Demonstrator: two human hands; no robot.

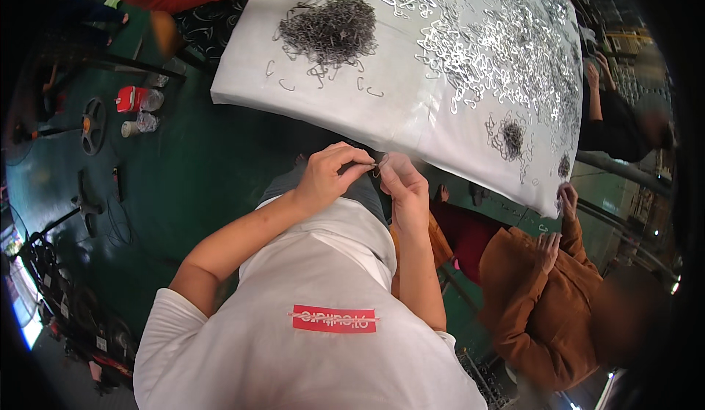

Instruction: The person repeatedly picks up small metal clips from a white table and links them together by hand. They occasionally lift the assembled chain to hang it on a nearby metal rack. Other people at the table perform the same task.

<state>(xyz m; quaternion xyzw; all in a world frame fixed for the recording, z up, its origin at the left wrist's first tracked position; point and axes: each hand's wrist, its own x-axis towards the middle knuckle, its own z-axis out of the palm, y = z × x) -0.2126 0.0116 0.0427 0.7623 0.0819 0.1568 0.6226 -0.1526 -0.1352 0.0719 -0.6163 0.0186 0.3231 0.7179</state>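
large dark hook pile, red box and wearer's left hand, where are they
Large dark hook pile (328, 31): head view, heap's middle.
Red box (131, 99): head view, visible side.
Wearer's left hand (327, 174): head view, back of hand.

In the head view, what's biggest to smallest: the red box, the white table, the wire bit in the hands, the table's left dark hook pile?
1. White table
2. Dark hook pile
3. Red box
4. Wire bit, partly hidden
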